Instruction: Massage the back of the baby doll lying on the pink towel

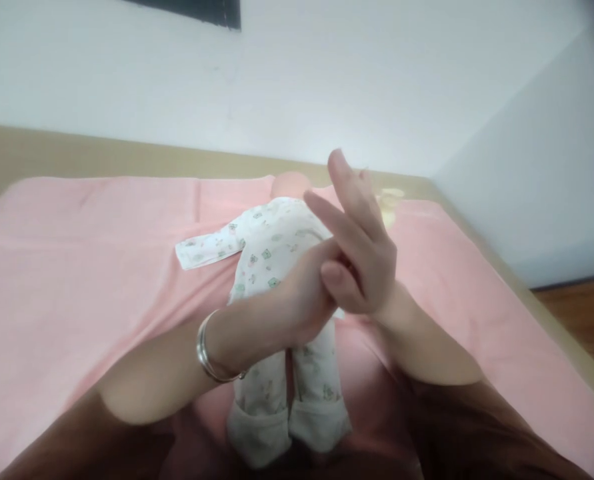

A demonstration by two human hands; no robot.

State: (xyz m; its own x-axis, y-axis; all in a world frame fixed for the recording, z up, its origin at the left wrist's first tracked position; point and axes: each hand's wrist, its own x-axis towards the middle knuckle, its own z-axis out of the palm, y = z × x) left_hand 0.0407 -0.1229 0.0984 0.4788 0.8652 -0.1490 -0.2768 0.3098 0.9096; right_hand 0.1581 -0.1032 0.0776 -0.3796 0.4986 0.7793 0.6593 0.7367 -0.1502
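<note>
My left hand (307,293), with a silver bangle (204,350) at its wrist, presses into the palm side of my right hand (369,247). Most of the left fingers are hidden behind the right thumb and palm. The right fingers stretch upward, apart from one another, while the right thumb bends over the left hand. Both hands are raised above a small white printed baby outfit (264,257) with long sleeves and turned-up leg ends. A round, skin-toned, head-like shape (291,183) shows at its neck. Neither hand visibly holds an object.
A pink blanket (101,267) lies under the outfit on a tan surface (77,150). Behind my right fingers is a small pale-yellow item (389,200). A white wall (327,80) rises beyond, with a dark panel (201,10) above. Wooden floor (584,313) shows at right.
</note>
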